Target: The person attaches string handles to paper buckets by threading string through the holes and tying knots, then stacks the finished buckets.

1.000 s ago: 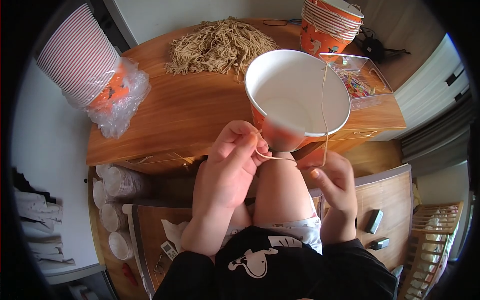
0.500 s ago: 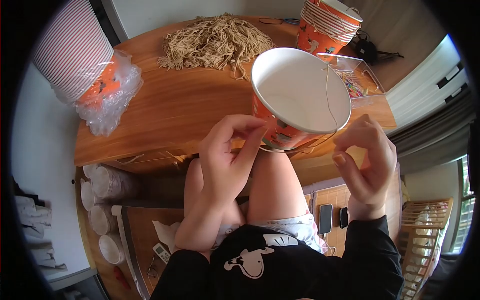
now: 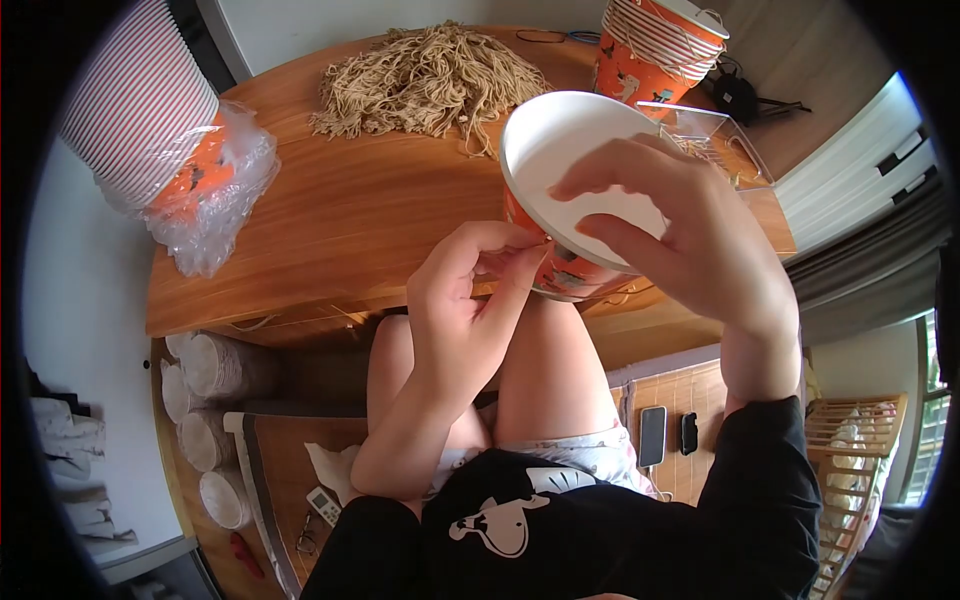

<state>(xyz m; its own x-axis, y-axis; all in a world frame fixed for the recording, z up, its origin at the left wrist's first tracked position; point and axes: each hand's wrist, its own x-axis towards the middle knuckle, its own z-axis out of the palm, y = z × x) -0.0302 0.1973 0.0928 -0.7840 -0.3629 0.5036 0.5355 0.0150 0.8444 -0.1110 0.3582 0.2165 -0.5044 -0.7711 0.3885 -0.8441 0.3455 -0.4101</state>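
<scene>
A large orange paper bucket (image 3: 575, 150) with a white inside and rim is tilted above my thighs, by the table's front edge. My left hand (image 3: 475, 285) is at the bucket's near left side, thumb and forefinger pinched together by its outer wall; the cord end seen there before is too small to make out. Over the bucket's mouth reaches my right hand (image 3: 680, 215), its thumb and forefinger apart with nothing visible between them. It hides the right part of the rim and most of the cord.
On the wooden table (image 3: 330, 230) lie a heap of tan cords (image 3: 430, 85), a stack of orange buckets (image 3: 655, 55) and a clear tray (image 3: 715, 135). Plastic-wrapped buckets (image 3: 150, 110) stand at left. A phone (image 3: 652, 436) and a remote (image 3: 324, 505) lie lower down.
My right hand has moved from the cord out to the right, then back left over the bucket's mouth, opening. My left hand has shifted up to the bucket's wall.
</scene>
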